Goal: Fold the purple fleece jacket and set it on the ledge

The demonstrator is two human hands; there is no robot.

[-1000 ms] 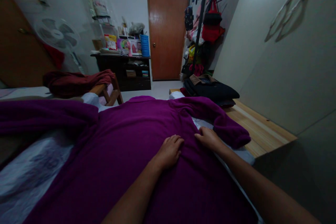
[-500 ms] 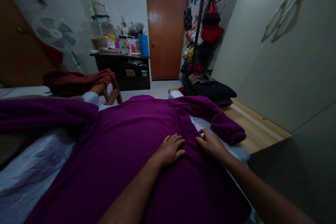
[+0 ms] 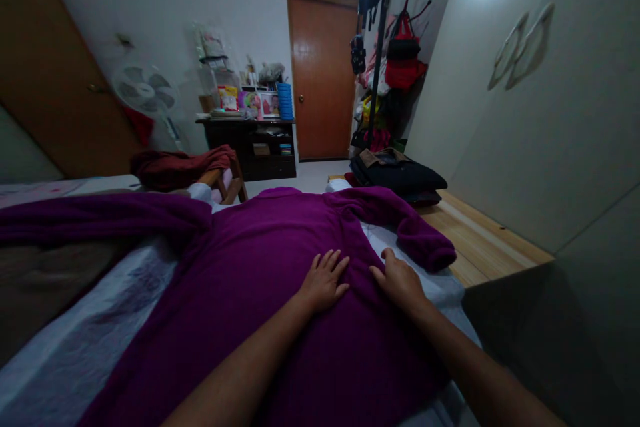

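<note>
A purple long-sleeved garment lies spread over a sheet, left hand atop it, right hand at its right edge, both with fingers apart. Dark clothes lie stacked beyond its right sleeve; beyond its collar, a cabinet shelves a small box.

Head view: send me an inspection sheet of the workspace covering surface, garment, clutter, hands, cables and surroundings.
Surface: white patterned sheet, wrinkled, under the garment.
Garment: purple long-sleeved garment, spread out with sleeves to both sides; some creases.
Clutter: dark folded clothes beside the right sleeve; reddish-brown cloth beyond the left sleeve.
Hands: left hand on the garment, fingers spread; right hand at its right edge, thumb and forefinger apart, grip unclear.
Cables: nothing seen clearly.
Surroundings: standing fan, dark shelf unit, wooden door, hanging red bag, pale cabinet.
</note>
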